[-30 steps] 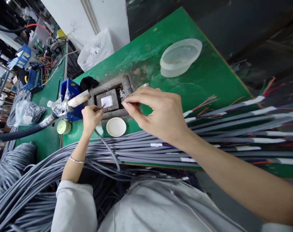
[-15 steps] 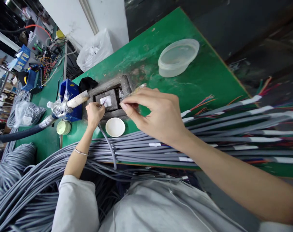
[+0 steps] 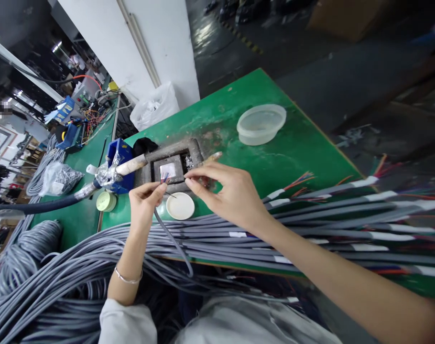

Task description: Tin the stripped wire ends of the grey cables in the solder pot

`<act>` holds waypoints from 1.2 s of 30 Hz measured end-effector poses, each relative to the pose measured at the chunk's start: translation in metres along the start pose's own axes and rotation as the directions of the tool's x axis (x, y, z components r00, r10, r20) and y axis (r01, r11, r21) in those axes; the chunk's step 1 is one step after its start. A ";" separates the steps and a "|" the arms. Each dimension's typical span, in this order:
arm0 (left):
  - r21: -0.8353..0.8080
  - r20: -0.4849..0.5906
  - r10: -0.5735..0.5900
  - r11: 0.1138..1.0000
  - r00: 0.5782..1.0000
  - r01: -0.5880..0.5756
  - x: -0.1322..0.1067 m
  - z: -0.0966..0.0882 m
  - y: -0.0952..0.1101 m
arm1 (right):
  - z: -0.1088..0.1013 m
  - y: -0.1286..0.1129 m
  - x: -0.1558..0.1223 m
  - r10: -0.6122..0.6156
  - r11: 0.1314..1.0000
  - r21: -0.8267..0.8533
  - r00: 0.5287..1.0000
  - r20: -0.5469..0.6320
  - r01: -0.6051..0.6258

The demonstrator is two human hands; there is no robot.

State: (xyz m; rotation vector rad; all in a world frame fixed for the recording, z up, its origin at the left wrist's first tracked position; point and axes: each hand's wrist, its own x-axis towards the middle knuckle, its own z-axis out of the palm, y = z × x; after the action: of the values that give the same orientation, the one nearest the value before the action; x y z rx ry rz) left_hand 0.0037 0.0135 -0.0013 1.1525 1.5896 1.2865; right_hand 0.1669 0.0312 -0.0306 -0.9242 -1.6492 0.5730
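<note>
My left hand (image 3: 146,200) is closed around the end of a grey cable (image 3: 172,241), with fine coloured wires (image 3: 164,178) sticking up past the fingertips. Those wire ends are in front of a small soldering pot (image 3: 174,165) with a shiny, pale molten surface. To the right, my right hand (image 3: 228,186) is pinched, thumb against forefinger, above the pot's near right corner; anything between the fingertips is too small to make out. Just below the pot lies a round white lid or dish (image 3: 180,206). A tan stick-like piece (image 3: 213,157) rests by the pot's right side, partly behind my right hand.
A thick bundle of grey cables (image 3: 217,243) runs along the table's front edge, stripped ends to the right. A clear plastic tub (image 3: 262,125) stands behind. Left are a blue bin (image 3: 120,160), an extraction hose (image 3: 59,204), a pale green jar (image 3: 106,201) and coiled cable (image 3: 41,246).
My left hand has drawn back toward me from the pot, bringing the wire ends with it. The right hand has shifted left, nearer the left. The camera view has tilted up.
</note>
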 end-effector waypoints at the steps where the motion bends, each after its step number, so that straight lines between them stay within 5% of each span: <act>1: -0.041 -0.014 -0.001 0.999 1.000 0.000 -0.006 0.002 0.000 | 0.001 -0.001 0.000 0.040 0.998 0.053 0.999 0.022 -0.042; 5: -0.148 -0.026 0.002 0.989 1.000 -0.006 -0.023 0.009 -0.002 | 0.004 -0.004 -0.002 0.139 0.963 0.215 0.982 0.127 -0.164; 11: -0.180 -0.088 0.015 0.983 0.996 -0.031 -0.033 0.014 -0.008 | 0.006 -0.007 -0.003 0.103 0.947 0.275 0.969 0.225 -0.165; 19: 0.049 -0.121 0.227 0.974 0.966 -0.222 -0.040 0.014 -0.012 | 0.004 -0.010 -0.001 0.221 0.892 0.354 0.954 0.202 -0.281; 36: -0.285 -0.167 -0.082 0.958 0.983 0.032 -0.041 0.023 -0.015 | 0.006 -0.009 -0.004 0.204 0.904 0.340 0.961 0.188 -0.259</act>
State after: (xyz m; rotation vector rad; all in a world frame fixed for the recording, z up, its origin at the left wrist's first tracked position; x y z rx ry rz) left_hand 0.0341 -0.0203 -0.0197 0.8291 1.4922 1.5541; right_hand 0.1586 0.0238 -0.0276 -0.8213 -1.5010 1.0956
